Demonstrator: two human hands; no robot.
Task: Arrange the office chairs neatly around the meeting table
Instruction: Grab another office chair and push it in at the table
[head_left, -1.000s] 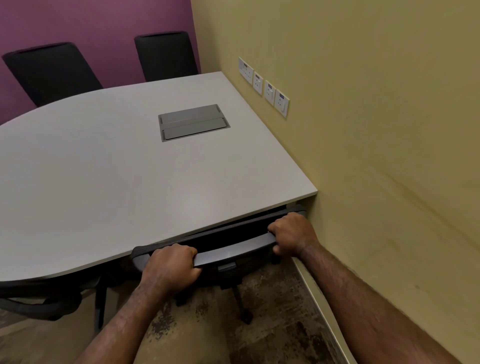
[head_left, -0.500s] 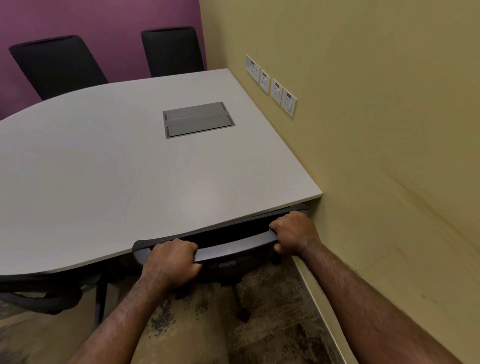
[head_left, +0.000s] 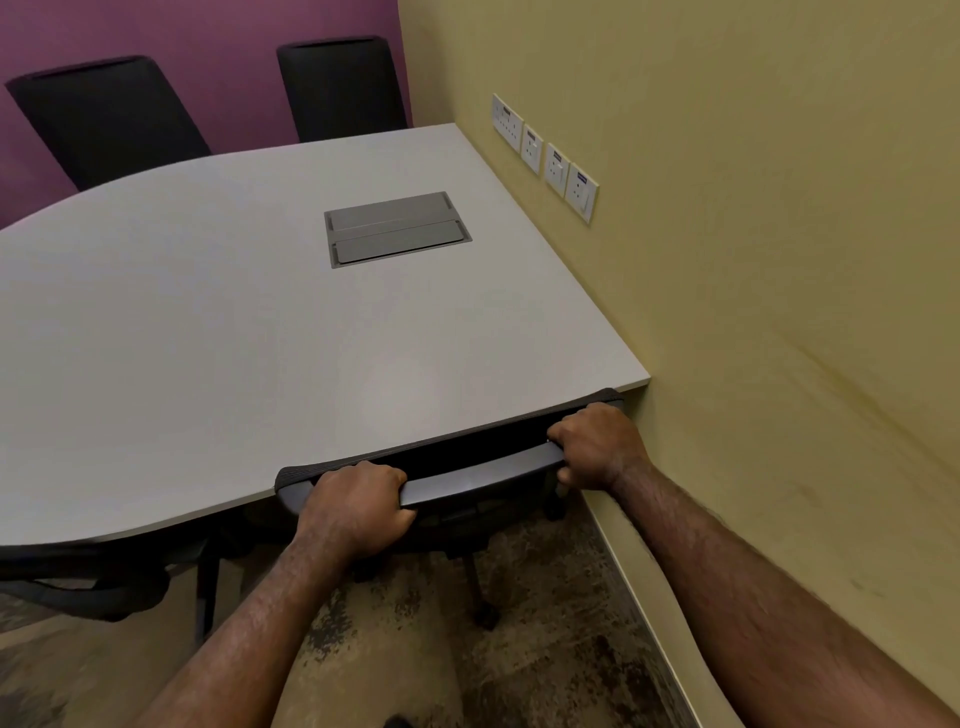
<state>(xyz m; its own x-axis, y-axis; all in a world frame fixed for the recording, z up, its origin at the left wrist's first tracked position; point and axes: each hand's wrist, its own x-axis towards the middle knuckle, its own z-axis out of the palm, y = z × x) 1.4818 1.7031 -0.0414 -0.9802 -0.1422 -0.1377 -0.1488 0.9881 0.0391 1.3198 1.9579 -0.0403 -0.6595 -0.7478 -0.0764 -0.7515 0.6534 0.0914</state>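
The left hand (head_left: 358, 506) is clenched around the top rail of the chair (head_left: 478, 480), near its left end, and the right hand (head_left: 597, 449) grips the same rail at its right end. The chair sits at the near edge of the tabletop (head_left: 234, 338), its back almost touching that edge, with its seat under the top. To finish this step well, I judge that both hands should push evenly so the back ends up parallel to the edge and clear of the wall (head_left: 779, 312) just beside it on the right. At far left another chair (head_left: 88, 587) shows only partly under the tabletop. Two more chairs (head_left: 114, 114) stand at the far side against a purple wall. The tabletop is pale grey, with a closed cable box (head_left: 397, 228) set into it. Sockets (head_left: 545, 153) line the yellow wall, and the floor (head_left: 545, 649) is mottled carpet.
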